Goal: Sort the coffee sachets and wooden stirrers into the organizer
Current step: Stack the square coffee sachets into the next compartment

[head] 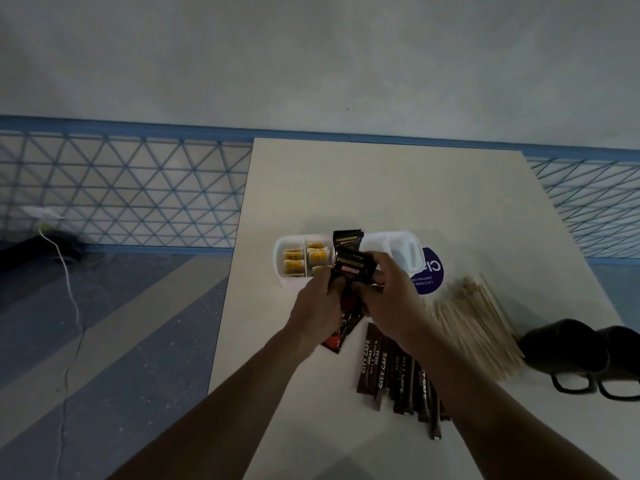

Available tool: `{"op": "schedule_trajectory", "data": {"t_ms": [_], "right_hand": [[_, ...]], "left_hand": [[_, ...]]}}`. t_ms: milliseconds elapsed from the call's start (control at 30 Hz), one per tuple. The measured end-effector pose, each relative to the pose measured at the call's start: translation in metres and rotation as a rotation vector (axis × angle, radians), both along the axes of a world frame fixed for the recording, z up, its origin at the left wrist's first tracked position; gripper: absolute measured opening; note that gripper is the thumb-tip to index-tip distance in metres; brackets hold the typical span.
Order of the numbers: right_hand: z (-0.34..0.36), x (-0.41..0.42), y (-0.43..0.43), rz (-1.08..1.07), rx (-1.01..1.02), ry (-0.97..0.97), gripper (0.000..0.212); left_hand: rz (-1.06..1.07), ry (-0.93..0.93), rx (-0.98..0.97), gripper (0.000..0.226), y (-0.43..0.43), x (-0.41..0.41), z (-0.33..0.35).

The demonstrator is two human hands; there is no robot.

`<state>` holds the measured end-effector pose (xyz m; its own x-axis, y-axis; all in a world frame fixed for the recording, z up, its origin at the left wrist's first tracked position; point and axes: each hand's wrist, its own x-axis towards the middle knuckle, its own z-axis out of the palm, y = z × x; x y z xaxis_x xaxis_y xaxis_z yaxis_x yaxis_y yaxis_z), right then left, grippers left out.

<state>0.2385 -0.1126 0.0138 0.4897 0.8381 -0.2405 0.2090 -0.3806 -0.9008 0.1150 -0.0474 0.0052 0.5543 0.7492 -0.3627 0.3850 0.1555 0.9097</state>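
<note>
Head view: left hand (317,303) and right hand (388,299) grip black foil coffee sachets (348,268); advise squaring them before lowering into white plastic organizer (278,261).

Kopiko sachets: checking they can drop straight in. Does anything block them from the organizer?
Nothing visible does. The left hand and right hand hold the Kopiko sachets at the organizer; yellow packets sit in its left compartments.

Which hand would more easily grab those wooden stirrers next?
The right hand, probably. The wooden stirrers lie just to its right, while the left hand sits farther away, on the other side of the black sachets that both hands grip.
</note>
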Motion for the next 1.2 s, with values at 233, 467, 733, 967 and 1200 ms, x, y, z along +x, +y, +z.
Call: {"op": "schedule_trajectory", "data": {"t_ms": [233,467,733,967,1200], "right_hand": [[0.011,0.029,0.027,0.037,-0.042,-0.273,0.029],[0.004,0.05,0.056,0.091,-0.107,-0.519,0.033],[-0.014,0.049,0.074,0.215,-0.125,-0.606,0.035],[-0.031,0.05,0.077,0.282,-0.165,-0.683,0.042],[-0.044,0.048,0.073,0.384,-0.17,-0.768,0.041]], "left_hand": [[-0.122,0.149,0.24,0.024,0.036,0.006,0.006],[-0.202,0.404,0.566,0.088,0.071,0.014,-0.002],[-0.406,0.67,0.63,0.109,0.085,0.023,-0.021],[-0.387,0.613,0.688,0.104,0.092,0.021,-0.031],[-0.394,0.588,0.68,0.105,0.094,0.021,-0.028]]}}
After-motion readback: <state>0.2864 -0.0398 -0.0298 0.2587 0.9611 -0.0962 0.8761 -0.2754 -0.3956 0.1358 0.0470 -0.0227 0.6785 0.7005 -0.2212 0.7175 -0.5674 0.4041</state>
